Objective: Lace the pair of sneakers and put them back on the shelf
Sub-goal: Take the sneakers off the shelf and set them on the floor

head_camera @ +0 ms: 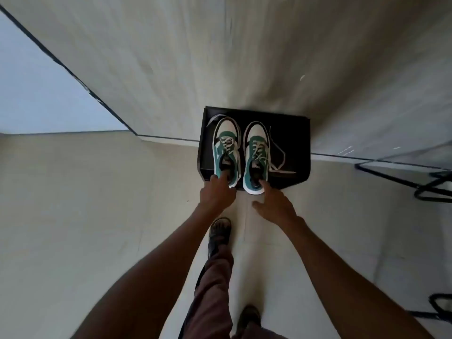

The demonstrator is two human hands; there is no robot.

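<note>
A pair of green, white and black sneakers stands side by side, toes to the wall, on a low black shelf [294,133]. Their white laces hang loose, and one lace [281,160] trails over the shelf to the right. My left hand [216,195] grips the heel of the left sneaker [226,143], fingers hooked inside the opening and thumb outside. My right hand [276,204] reaches to the right sneaker [256,148]. Its fingertips touch the heel collar while the thumb is spread well apart from the shoe.
The shelf sits on a pale floor against a light wood-grain wall. A black metal frame [430,182] stands on the floor at the right. My own legs and feet [219,231] are just behind the shelf. A wall corner runs off at the left.
</note>
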